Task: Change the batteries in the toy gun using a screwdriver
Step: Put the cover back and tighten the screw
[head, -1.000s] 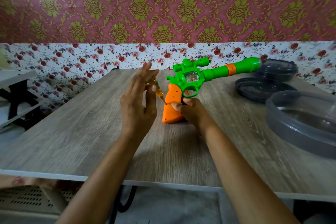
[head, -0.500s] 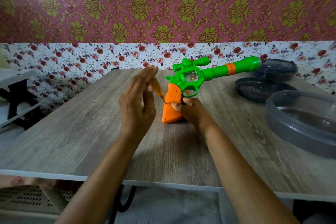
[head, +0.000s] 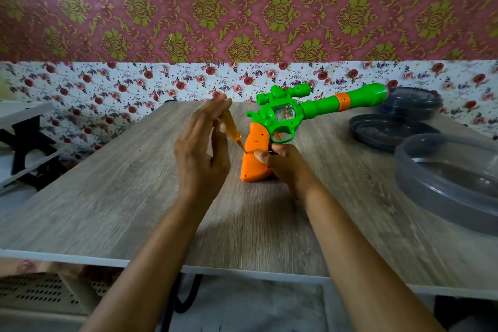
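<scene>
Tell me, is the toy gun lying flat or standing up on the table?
Standing up: the toy gun rests on its orange grip's base on the table, held by the right hand.

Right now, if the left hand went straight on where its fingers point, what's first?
Probably nothing close: the left hand, pinching the screwdriver, points up and away, left of the toy gun; next is the floral wall, though depth is unclear.

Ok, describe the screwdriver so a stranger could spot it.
On the wooden table, find the green and orange toy gun standing on its grip. Just left of it, the left hand holds the screwdriver, its tip on the grip. It is the only slim, clear amber thing there.
</scene>
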